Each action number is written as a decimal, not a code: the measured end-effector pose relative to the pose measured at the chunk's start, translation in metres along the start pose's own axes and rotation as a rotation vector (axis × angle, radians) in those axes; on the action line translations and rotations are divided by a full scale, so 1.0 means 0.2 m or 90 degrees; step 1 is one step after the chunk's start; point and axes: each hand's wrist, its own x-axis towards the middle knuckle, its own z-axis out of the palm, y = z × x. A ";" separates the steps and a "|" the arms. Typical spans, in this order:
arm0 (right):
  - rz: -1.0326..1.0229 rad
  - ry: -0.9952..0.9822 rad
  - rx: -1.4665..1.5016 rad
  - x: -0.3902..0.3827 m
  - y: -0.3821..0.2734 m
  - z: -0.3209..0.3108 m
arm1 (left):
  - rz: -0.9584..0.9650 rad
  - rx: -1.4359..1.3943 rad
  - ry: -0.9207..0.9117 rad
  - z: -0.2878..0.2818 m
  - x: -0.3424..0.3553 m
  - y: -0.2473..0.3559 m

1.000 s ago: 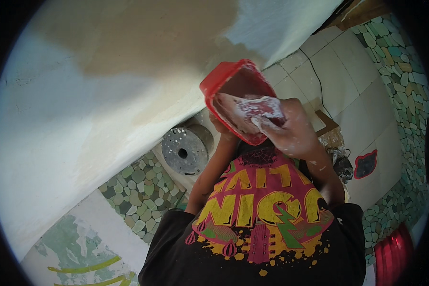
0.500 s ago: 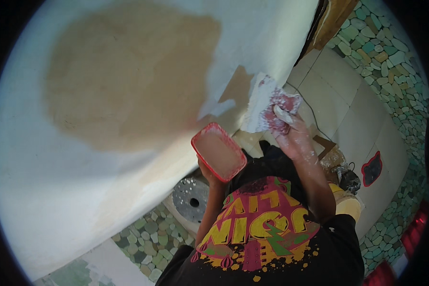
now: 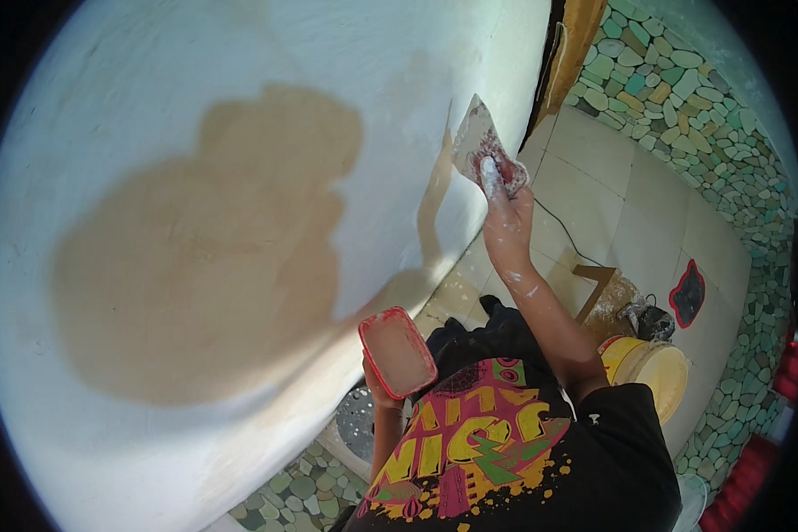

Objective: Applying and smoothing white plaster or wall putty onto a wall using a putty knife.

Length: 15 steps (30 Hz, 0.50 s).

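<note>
My left hand (image 3: 375, 383) grips a red rectangular tub (image 3: 420, 344) from below and the side, holding it in front of my shirt. Inside the tub lies a smooth, pale beige paste (image 3: 392, 355). My right hand (image 3: 507, 213), smeared with white, is closed on the red handle of a putty knife (image 3: 476, 133), thumb along it. The wide, pale blade is raised close to the white wall (image 3: 399, 160); whether its edge touches the surface cannot be told. Large shadows fall across the wall.
A yellow bucket (image 3: 663, 377) stands right of my body. Near it are a wooden corner piece (image 3: 596, 288), a dark cable (image 3: 559, 220) and a red-edged black piece (image 3: 687, 294) on tiles. A speckled grey round object (image 3: 355, 421) is below the tub. Pebble flooring (image 3: 674, 75) borders the tiles.
My right hand has moved up and slightly left with the putty knife, its blade turning upward by the wall. The tub sits lower in view. The shadow on the wall has changed shape.
</note>
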 end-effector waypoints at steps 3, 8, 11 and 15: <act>-0.020 0.010 -0.080 -0.04 -0.03 0.07 | -0.098 -0.043 -0.048 -0.22 0.00 0.03; -0.038 0.060 -0.123 -0.09 0.08 0.09 | -0.100 0.022 -0.160 -0.15 0.01 0.09; -0.068 0.060 -0.168 -0.04 0.13 0.13 | -0.127 0.013 -0.192 -0.22 0.02 0.11; -0.148 0.070 -0.187 -0.06 0.22 0.18 | -0.137 0.008 -0.189 -0.25 0.01 0.13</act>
